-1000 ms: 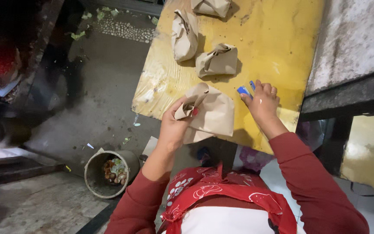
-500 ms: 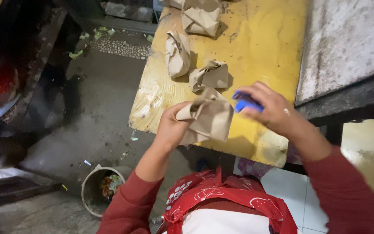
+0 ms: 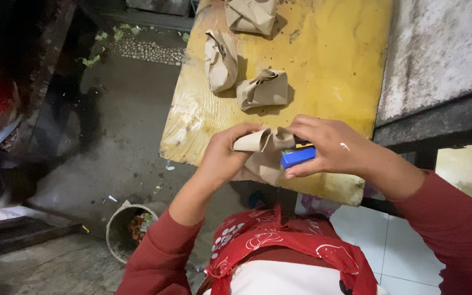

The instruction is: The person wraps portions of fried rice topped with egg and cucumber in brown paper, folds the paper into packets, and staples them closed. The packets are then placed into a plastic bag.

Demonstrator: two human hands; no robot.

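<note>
A brown paper packet (image 3: 263,155) is held just above the near edge of a yellow wooden table (image 3: 323,71). My left hand (image 3: 222,158) grips the packet's left side and pinches its folded top. My right hand (image 3: 326,145) is closed around a small blue stapler (image 3: 298,157), pressed against the packet's right side at the fold. Three more wrapped brown paper packets lie further up the table: one (image 3: 263,89) in the middle, one (image 3: 219,60) to its left, one (image 3: 251,13) at the far edge.
A grey concrete slab (image 3: 438,54) borders the table on the right. Below left on the dirty floor stands a round bucket (image 3: 129,229) with scraps in it. Green litter lies on the ground at the far left. White tiles show at the lower right.
My right hand picked the blue stapler up off the table and brought it to the packet's folded top. The packet has been lifted and gathered between both hands.
</note>
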